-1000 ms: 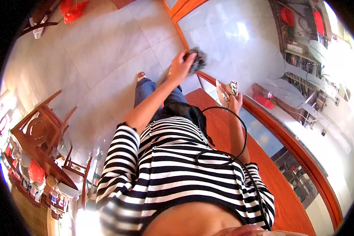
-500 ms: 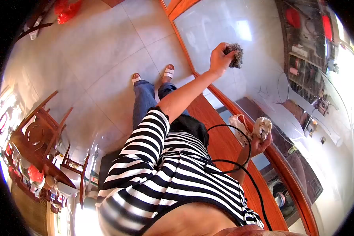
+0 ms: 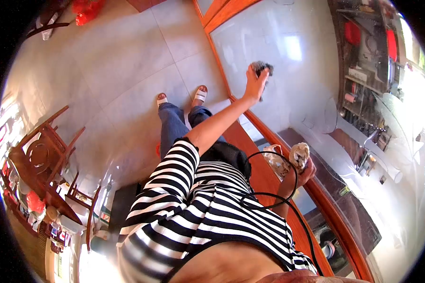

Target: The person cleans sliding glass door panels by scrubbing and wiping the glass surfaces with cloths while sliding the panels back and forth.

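Note:
Dark, wiry scouring pad (image 3: 261, 67) is gripped in my left hand (image 3: 256, 86), which is raised over the big glass pane (image 3: 236, 45) with an orange wooden frame. Whether the pad touches the glass, I cannot tell. On the right, lower in the view, my right hand (image 3: 308, 173) has its fingers round a crumpled, stained whitish cloth (image 3: 299, 156). This hand is close to the wooden frame rail (image 3: 323, 200). A black cable (image 3: 295, 207) loops in front of the right forearm.
Reddish wooden surface (image 3: 255, 162) lies beside my body. Wooden chairs (image 3: 56, 155) and a cluttered table (image 3: 56, 203) stand at the left. A red bag (image 3: 86, 10) is on the tiled floor (image 3: 123, 56). Shelves (image 3: 363, 61) show through or in the glass.
My left hand has swung right over the glass with the pad, then slightly back left. My right hand has moved lower in the view with the cloth, then a little left.

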Available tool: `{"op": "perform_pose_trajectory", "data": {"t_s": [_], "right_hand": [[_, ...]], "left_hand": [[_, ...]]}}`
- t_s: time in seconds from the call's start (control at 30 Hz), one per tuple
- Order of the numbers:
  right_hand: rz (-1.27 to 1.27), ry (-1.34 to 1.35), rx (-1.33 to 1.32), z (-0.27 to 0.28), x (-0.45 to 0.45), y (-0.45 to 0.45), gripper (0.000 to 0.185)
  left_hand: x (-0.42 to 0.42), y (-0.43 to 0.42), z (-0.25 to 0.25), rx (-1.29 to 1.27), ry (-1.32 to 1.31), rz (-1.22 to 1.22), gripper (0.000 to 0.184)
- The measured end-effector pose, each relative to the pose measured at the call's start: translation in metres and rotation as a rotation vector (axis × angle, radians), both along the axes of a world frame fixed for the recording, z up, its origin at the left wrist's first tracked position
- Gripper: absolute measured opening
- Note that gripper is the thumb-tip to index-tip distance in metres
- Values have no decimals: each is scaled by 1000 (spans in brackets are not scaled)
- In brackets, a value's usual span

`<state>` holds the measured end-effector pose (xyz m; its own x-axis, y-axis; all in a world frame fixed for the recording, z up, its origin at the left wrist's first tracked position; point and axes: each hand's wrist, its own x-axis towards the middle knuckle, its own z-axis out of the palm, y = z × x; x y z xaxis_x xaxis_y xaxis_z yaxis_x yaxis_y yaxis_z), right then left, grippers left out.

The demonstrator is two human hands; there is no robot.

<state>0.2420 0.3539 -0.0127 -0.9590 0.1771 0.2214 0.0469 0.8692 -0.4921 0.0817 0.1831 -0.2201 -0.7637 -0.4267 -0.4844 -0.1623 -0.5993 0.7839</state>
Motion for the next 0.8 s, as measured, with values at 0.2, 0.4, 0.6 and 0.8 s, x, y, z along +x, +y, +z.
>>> {"op": "perform_pose_trajectory", "data": {"t_s": [0.2, 0.4, 0.6, 0.8], "right_hand": [[5, -80, 33, 6, 0, -2, 40], [0, -156, -40, 0, -2, 0, 39], [-21, -153, -182, 0, -7, -7, 38], [64, -212, -151, 0, -11, -3, 38]], "left_hand": [[9, -2, 63, -305, 94, -110, 27], [-6, -19, 134, -772, 381, 37, 28], [-19, -24, 48, -592, -66, -119, 21], [3, -7, 122, -540, 281, -67, 20]]}}
